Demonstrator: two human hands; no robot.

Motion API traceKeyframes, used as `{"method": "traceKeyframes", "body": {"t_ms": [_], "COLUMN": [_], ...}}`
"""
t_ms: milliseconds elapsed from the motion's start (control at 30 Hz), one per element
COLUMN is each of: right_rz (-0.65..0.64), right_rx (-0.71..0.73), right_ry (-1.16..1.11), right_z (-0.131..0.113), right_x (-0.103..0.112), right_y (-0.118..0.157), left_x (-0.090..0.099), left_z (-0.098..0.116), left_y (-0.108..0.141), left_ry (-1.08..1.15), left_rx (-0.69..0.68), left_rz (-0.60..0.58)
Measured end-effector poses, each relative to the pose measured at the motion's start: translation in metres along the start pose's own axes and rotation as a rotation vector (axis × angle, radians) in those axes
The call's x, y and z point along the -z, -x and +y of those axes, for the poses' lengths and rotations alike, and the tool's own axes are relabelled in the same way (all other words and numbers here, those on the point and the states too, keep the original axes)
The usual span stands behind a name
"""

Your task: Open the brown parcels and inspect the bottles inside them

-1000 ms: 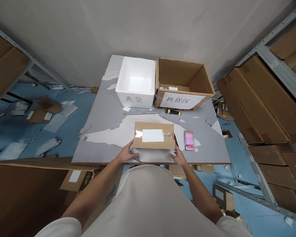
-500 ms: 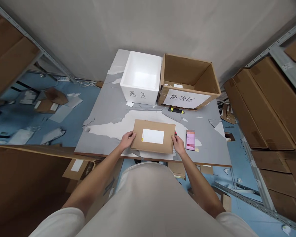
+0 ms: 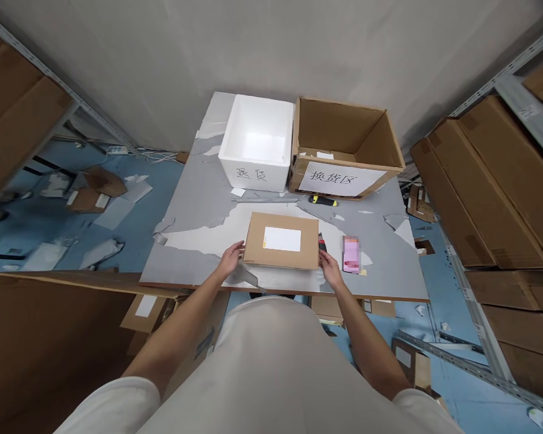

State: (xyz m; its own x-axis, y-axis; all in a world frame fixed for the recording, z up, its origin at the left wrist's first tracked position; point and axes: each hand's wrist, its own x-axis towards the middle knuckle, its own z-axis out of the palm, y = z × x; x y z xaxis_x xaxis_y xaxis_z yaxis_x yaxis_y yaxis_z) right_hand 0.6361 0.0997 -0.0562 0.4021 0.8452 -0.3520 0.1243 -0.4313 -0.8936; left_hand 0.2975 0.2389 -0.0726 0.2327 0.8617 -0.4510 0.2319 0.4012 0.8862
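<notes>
A closed brown cardboard box point(image 3: 280, 254) with a white label point(image 3: 282, 239) on top is low over the table, between my hands. My left hand point(image 3: 231, 257) grips its left side near the front corner, fingertips against the edge. At the opposite side my right hand point(image 3: 329, 268) has its fingers at the front right corner, partly hidden by the box. Just beyond those fingers lies a red and black tool point(image 3: 322, 242), apparently a utility knife. To the right of it a phone with a pink screen point(image 3: 351, 253) lies on the table.
A white foam box point(image 3: 253, 175) and a large open carton point(image 3: 362, 188), both with handwriting, stand at the back of the table point(image 3: 185, 205). A yellow and black utility knife point(image 3: 323, 201) lies before them. Shelves with cartons point(image 3: 489, 187) flank the right; a big open carton point(image 3: 49, 337) is front left.
The box has shifted slightly away from me and sits flatter. My thumbs have come off its top face, and more of the red and black tool shows beside it.
</notes>
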Motion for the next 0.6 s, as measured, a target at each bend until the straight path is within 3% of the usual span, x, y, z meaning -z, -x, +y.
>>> {"method": "traceKeyframes", "body": {"t_ms": [133, 233, 367, 500, 600], "right_rz": [-0.125, -0.176, -0.170, -0.064, -0.010], "right_rx": [-0.009, 0.028, 0.079, 0.141, 0.154], "right_ry": [0.046, 0.011, 0.025, 0.226, 0.372], "right_z": [0.013, 0.009, -0.008, -0.032, -0.050], "right_x": [-0.008, -0.015, -0.010, 0.005, 0.009], "right_y": [0.019, 0.024, 0.024, 0.023, 0.018], "left_x": [0.004, -0.003, -0.006, 0.000, -0.001], "left_z": [-0.024, -0.027, -0.010, 0.020, 0.039], "left_y": [0.015, 0.024, 0.033, 0.044, 0.043], "left_ry": [-0.076, -0.085, -0.125, -0.230, -0.346], "left_rx": [-0.082, -0.094, -0.111, -0.228, -0.274], "left_rz": [-0.147, -0.181, -0.087, -0.042, 0.056]}}
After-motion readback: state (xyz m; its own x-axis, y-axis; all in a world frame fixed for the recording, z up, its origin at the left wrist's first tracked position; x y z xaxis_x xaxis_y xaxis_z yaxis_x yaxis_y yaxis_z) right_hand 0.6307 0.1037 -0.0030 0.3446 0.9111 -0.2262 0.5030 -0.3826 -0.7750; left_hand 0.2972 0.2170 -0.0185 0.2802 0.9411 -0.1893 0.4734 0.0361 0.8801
